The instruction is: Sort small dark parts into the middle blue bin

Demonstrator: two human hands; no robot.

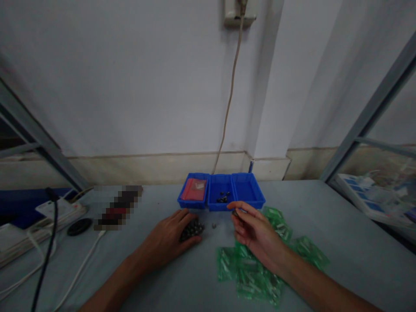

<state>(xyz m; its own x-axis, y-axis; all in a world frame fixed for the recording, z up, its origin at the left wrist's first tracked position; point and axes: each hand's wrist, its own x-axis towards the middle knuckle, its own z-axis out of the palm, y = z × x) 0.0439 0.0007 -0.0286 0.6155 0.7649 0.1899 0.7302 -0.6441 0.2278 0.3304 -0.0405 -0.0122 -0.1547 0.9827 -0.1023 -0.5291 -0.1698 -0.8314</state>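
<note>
My left hand (169,236) rests on the grey table with its fingers curled round a heap of small dark metal parts (192,229). My right hand (255,232) is raised just in front of the blue bins and pinches a small dark part (235,212) between thumb and fingertips. One loose small part (214,225) lies on the table between the hands. Three blue bins stand side by side: the left bin (182,200) holds red bags, the middle bin (211,203) holds a few dark parts, and I see nothing in the right bin (256,197).
Several green plastic bags (253,273) lie under and beside my right forearm. At the left are a white power strip (61,208), cables, a black round object (79,226) and a blurred-out patch. A cord (229,99) hangs down the wall. Metal frame posts stand on both sides.
</note>
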